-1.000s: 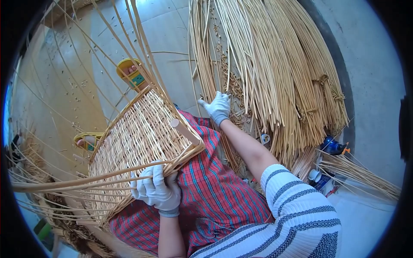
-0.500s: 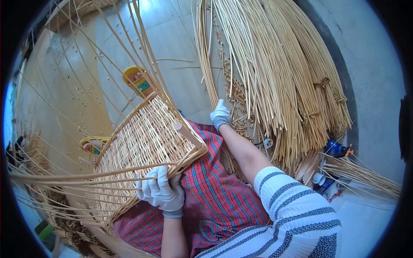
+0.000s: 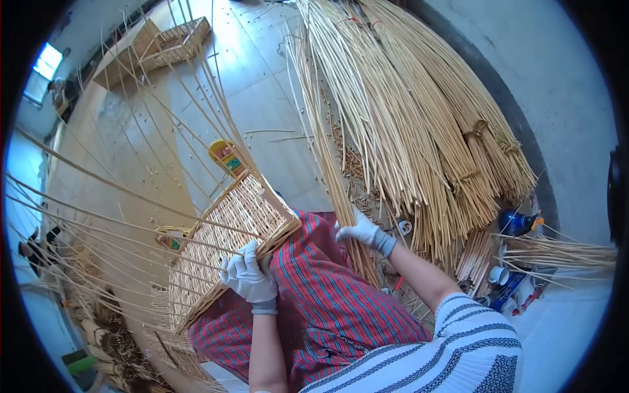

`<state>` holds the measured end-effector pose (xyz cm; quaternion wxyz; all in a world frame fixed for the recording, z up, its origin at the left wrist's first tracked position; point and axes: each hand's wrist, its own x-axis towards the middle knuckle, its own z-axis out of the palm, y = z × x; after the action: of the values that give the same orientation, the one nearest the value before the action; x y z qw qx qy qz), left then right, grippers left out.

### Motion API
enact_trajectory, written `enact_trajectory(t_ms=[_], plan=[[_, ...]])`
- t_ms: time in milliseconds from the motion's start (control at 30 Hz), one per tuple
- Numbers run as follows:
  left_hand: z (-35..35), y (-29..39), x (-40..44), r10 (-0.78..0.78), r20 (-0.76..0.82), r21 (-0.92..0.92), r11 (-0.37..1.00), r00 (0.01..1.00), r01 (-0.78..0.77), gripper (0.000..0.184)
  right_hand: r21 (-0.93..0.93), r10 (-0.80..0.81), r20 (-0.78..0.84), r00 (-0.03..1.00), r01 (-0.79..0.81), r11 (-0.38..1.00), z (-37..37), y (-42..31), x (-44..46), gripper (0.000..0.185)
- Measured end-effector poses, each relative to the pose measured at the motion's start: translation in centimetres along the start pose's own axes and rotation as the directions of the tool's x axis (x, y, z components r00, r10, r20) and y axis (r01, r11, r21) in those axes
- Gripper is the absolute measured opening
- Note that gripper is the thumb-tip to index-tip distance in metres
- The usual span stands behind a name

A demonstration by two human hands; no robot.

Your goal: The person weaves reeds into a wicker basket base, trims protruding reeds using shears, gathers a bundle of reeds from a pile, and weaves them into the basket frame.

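A half-woven wicker basket rests tilted against my lap, its long upright stakes fanning out to the left and up. My left hand, in a white glove, is closed on the basket's near edge, fingers over the weave and palm beneath. A peg-like wooden piece stands at the basket's right corner. Beside my right knee, my gloved right hand lies across a narrow bunch of wicker rods, fingers bent around it and thumb pointing up. The fingertips are partly hidden among the rods.
Large bundles of wicker rods lie on the floor at right. A blue bottle and a white cup sit nearby. Another woven piece with a wooden board stands at the back left. Offcuts litter the floor.
The view has tilted up, showing more of the far floor. My right hand has come down along the rods toward my lap. My left hand keeps hold of the basket edge.
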<state>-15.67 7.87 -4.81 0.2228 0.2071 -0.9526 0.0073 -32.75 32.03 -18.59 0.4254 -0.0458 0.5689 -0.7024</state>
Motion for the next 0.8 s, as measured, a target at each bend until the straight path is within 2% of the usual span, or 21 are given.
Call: enact_trajectory(t_ms=[33, 67, 133, 167, 200, 233, 267, 300, 333, 400, 433, 467, 500, 533, 600, 667, 700, 767, 800], plan=[[-0.5, 0.1, 0.0, -0.025, 0.062, -0.049, 0.998, 0.998, 0.028, 0.042, 0.003, -0.014, -0.003, 1.000, 0.014, 1.000, 0.4, 0.0, -1.5, 0.073], [-0.9, 0.3, 0.0, -0.015, 0.049, -0.047, 0.999, 0.999, 0.017, 0.042, 0.040, -0.041, 0.007, 0.999, 0.041, 0.998, 0.8, 0.0, -2.8, 0.077], [-2.9, 1.4, 0.7, -0.243, 0.135, -0.228, 0.936, 0.961, 0.269, 0.049, 0.116, -0.110, 0.022, 0.994, 0.107, 0.987, 1.0, -0.4, -3.5, 0.081], [-3.9, 1.9, 1.0, -0.279, 0.065, -0.416, 0.865, 0.958, 0.281, 0.053, 0.155, -0.146, 0.029, 0.989, 0.140, 0.978, 1.0, -0.5, -3.7, 0.082], [-4.9, 2.8, 1.2, -0.308, -0.018, -0.426, 0.863, 0.951, 0.272, 0.052, 0.166, -0.160, 0.079, 0.984, 0.145, 0.975, 0.9, -0.7, -3.9, 0.082], [-6.1, 3.9, 1.2, -0.337, -0.100, -0.432, 0.862, 0.936, 0.264, 0.051, 0.143, -0.121, 0.096, 0.988, 0.107, 0.984, 1.1, -1.3, -4.0, 0.074], [-7.6, 5.3, 1.4, -0.295, -0.127, -0.358, 0.904, 0.947, 0.234, 0.049, 0.114, -0.088, 0.113, 0.990, 0.075, 0.991, 1.4, -2.1, -4.3, 0.066], [-7.5, 6.0, 1.1, -0.243, -0.120, -0.419, 0.891, 0.962, 0.173, 0.047, 0.087, -0.034, 0.033, 0.999, 0.031, 0.996, 2.3, -3.7, -4.8, 0.073], [-7.6, 6.9, 1.0, -0.190, -0.120, -0.480, 0.870, 0.974, 0.110, 0.046, -0.110, -0.109, -0.065, 0.992, 0.101, 0.989, 2.2, -3.7, -3.7, 0.075], [-7.3, 9.1, 0.6, -0.116, -0.035, -0.648, 0.759, 0.993, 0.066, 0.038, -0.180, -0.136, -0.100, 0.986, 0.117, 0.977, 1.3, -5.0, -1.8, 0.073], [-7.5, 9.8, 0.3, -0.025, 0.026, -0.701, 0.712, 0.999, 0.036, 0.037, -0.091, -0.205, -0.052, 0.977, 0.200, 0.976, 1.3, -8.1, -1.9, 0.070], [-8.0, 10.8, -0.1, 0.045, 0.069, -0.715, 0.699, 0.997, 0.018, 0.035, -0.149, -0.235, -0.048, 0.971, 0.226, 0.963, 1.0, -11.5, -1.8, 0.072], [-8.8, 11.9, -0.5, 0.050, 0.128, -0.763, 0.643, 0.991, 0.066, 0.035, -0.131, -0.265, 0.032, 0.964, 0.267, 0.955, 0.2, -14.5, -1.1, 0.073], [-8.9, 12.5, -1.3, 0.104, 0.182, -0.817, 0.569, 0.978, 0.092, 0.035, -0.143, -0.315, 0.015, 0.949, 0.314, 0.939, -0.4, -16.8, -0.1, 0.056], [-8.7, 13.2, -2.8, 0.216, 0.230, -0.892, 0.437, 0.949, 0.117, 0.033, -0.285, -0.335, 0.027, 0.942, 0.329, 0.901, -2.1, -21.7, 1.3, 0.057], [-8.8, 13.4, -4.4, 0.212, 0.386, -0.899, 0.306, 0.898, 0.314, 0.027, -0.188, -0.312, 0.109, 0.944, 0.327, 0.926, -3.8, -24.6, 1.9, 0.061], [-8.7, 13.5, -4.6, 0.222, 0.493, -0.868, 0.196, 0.841, 0.456, 0.027, -0.159, -0.332, 0.120, 0.936, 0.348, 0.924, -3.3, -25.8, 0.9, 0.062], [-8.6, 14.6, -4.0, 0.162, 0.564, -0.814, -0.057, 0.810, 0.579, 0.034, -0.194, -0.347, 0.168, 0.923, 0.376, 0.906, -2.0, -26.8, -1.0, 0.062], [-8.2, 14.9, -2.8, 0.201, 0.527, -0.836, -0.054, 0.826, 0.547, 0.053, -0.217, -0.367, 0.204, 0.908, 0.408, 0.887, -0.9, -27.6, -2.8, 0.062]])
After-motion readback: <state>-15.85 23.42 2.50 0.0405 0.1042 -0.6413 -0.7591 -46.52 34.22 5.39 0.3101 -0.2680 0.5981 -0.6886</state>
